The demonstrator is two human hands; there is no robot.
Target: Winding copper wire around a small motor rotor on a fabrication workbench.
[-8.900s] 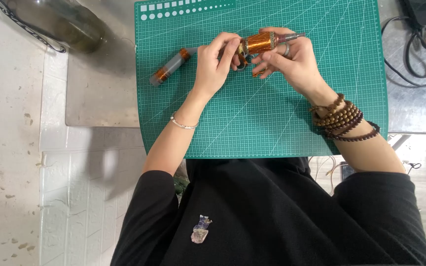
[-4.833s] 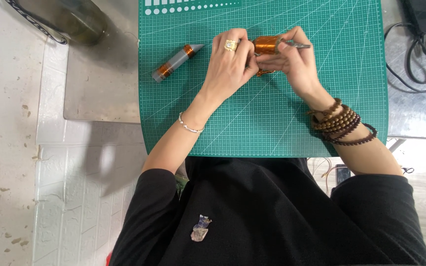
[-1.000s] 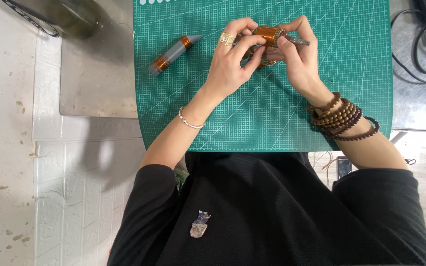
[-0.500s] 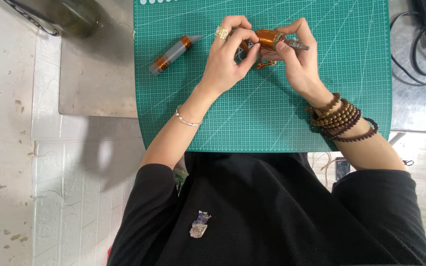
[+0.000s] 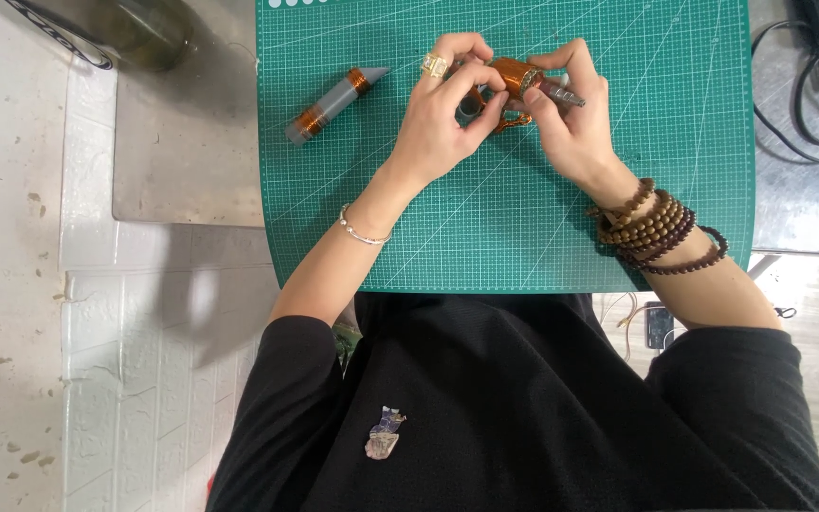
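You are holding a small copper-wound coil (image 5: 512,74) between both hands over the green cutting mat (image 5: 675,171), its long axis running left to right. Your left hand (image 5: 438,123) is pinching its dark left end, while your right hand (image 5: 571,123) is clamping its fingers on the coil and a slim metal tool (image 5: 561,93). A grey, amber-banded tube (image 5: 332,100) is lying well to the left.

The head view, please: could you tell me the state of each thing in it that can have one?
Left hand: fingers closed on the amber-wrapped cylinder.
Right hand: fingers gripping the same cylinder, held above the mat.
Grey cylinder with amber bands: lying on its side, untouched.
Green cutting mat: flat on the table.
Black cable: lying loose, right of the mat.
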